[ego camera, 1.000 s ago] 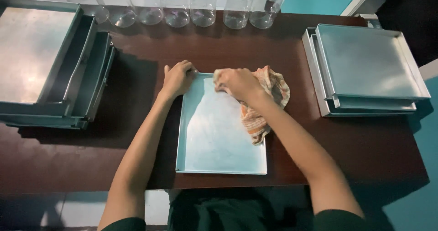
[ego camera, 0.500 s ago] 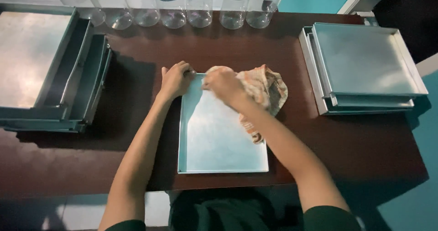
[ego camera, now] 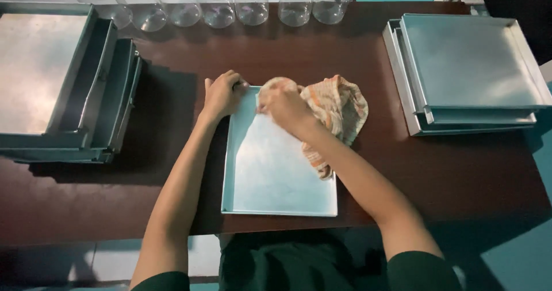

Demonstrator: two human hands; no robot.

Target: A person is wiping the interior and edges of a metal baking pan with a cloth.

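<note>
A shallow square metal tray (ego camera: 270, 179) lies in front of me on the dark brown table (ego camera: 460, 170). My left hand (ego camera: 221, 94) grips the tray's far left corner and holds it down. My right hand (ego camera: 283, 106) is closed on a bunched orange-and-cream cloth (ego camera: 339, 110) and presses it onto the tray's far edge, near the left corner. Most of the cloth spills over the tray's right rim onto the table.
A stack of metal trays (ego camera: 468, 72) sits at the right. Another stack of deeper trays (ego camera: 57, 84) fills the left end. A row of clear glass jars (ego camera: 230, 3) lines the table's far edge. The table's near edge runs just below the tray.
My right hand has slid the cloth leftward along the tray's far edge, toward my left hand. The left hand and the tray have stayed put.
</note>
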